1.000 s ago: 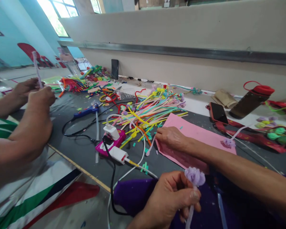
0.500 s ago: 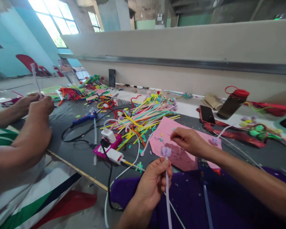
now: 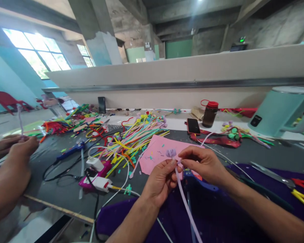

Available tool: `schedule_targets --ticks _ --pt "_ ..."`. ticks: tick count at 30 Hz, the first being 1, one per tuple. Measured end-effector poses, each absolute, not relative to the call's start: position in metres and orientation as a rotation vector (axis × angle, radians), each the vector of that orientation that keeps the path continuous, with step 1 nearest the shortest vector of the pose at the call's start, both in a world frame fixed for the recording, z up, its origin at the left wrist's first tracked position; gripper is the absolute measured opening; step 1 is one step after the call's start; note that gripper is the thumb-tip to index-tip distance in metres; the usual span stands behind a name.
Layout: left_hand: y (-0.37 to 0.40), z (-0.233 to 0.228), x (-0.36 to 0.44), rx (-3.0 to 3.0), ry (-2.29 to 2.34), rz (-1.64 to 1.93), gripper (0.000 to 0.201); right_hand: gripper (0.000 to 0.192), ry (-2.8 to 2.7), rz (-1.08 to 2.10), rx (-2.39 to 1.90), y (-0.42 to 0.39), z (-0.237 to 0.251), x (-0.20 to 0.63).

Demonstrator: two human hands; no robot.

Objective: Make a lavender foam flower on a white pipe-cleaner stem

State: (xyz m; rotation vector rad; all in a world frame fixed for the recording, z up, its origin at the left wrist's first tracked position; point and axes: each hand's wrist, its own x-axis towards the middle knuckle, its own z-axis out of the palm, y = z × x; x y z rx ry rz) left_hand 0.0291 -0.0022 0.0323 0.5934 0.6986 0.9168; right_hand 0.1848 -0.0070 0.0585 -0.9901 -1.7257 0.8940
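Observation:
My left hand (image 3: 164,175) pinches the stem of a lilac pipe-cleaner flower (image 3: 171,153) just below its fluffy head. The long stem hangs down to the right, over purple cloth. My right hand (image 3: 201,163) is closed at thumb and forefinger beside that stem; a small lilac bit shows at its fingertips, too small to name. Under both hands lies a pink sheet (image 3: 152,152) scattered with tiny scraps. A second lilac stem (image 3: 207,137) leads behind my right hand. Below the hands a blue glue gun (image 3: 204,182) is partly hidden.
A pile of coloured pipe cleaners (image 3: 139,131) lies behind a power strip (image 3: 105,170) with plugs and cables. Another glue gun (image 3: 71,151) rests left. Phone (image 3: 193,126), bottle (image 3: 209,116), kettle (image 3: 271,108) and pliers (image 3: 276,173) are right. A co-worker's hands (image 3: 20,148) hold a lilac stem.
My right hand has come from over the pink sheet to the flower stem at my left fingertips. The view has tilted up and turned right, bringing the kettle and pliers into sight.

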Motion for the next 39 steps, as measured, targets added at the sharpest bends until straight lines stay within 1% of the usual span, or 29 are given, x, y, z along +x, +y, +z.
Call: schedule_targets --ticks 3,7,9,11,15,18,20,25,31,39 --pt "0.0 0.035 0.039 0.638 0.689 0.9 0.013 0.013 -1.713 0.816 -0.985 -0.007 0.06 0.191" --pt "0.004 0.033 0.046 0.699 0.705 0.926 0.014 0.016 -1.788 0.578 -0.982 -0.005 0.059 0.195" --pt "0.008 0.033 0.048 0.732 0.712 0.932 0.014 0.016 -1.806 0.564 -1.002 -0.002 0.058 0.196" --pt "0.013 0.032 0.049 0.761 0.744 0.933 0.015 0.013 -1.765 0.714 -1.03 0.004 0.056 0.198" --pt "0.022 0.027 0.051 0.799 0.832 0.955 0.018 0.006 -1.556 1.242 -0.967 0.019 0.046 0.203" --pt "0.026 0.02 0.05 0.813 0.837 0.942 0.019 0.011 -1.396 1.548 -0.896 0.028 0.038 0.207" --pt "0.028 0.015 0.05 0.81 0.83 0.929 0.02 0.014 -1.317 1.66 -0.874 0.032 0.034 0.208" --pt "0.03 0.009 0.047 0.75 0.867 0.95 0.02 0.025 -1.201 1.689 -0.849 0.035 0.026 0.205" --pt "0.024 0.007 0.047 0.779 0.812 0.919 0.021 0.017 -1.277 1.618 -0.888 0.032 0.023 0.204" --pt "0.017 0.01 0.048 0.772 0.783 0.865 0.018 0.017 -1.232 1.888 -0.753 0.033 0.016 0.21"
